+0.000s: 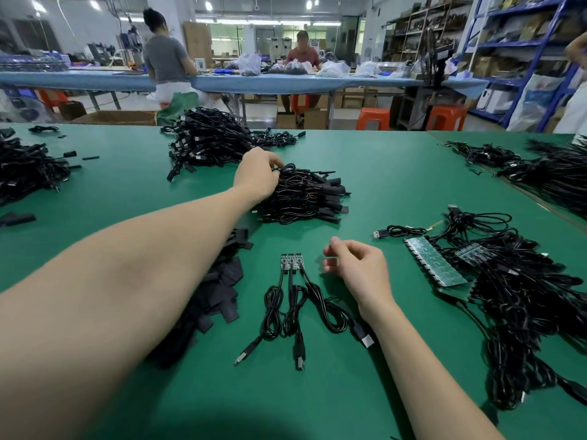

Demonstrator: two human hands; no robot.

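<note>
My left hand (259, 173) reaches far out over the green table (397, 185) and pinches a black cable loop at the top of a heap of sleeved cables (305, 198). My right hand (359, 268) hovers low over the table with its fingers loosely curled and nothing in it. Just left of it lie three small circuit boards (291, 261) side by side, each with a coiled black USB cable (295, 312) trailing towards me. A pile of flat black sleeves (219, 290) lies under my left forearm.
A strip of green circuit boards (435, 265) rests on a tangle of USB cables (514, 300) at the right. More cable heaps sit at the back centre (209, 138), far left (25, 169) and far right (552, 169). Two people work at a blue bench (286, 82) behind.
</note>
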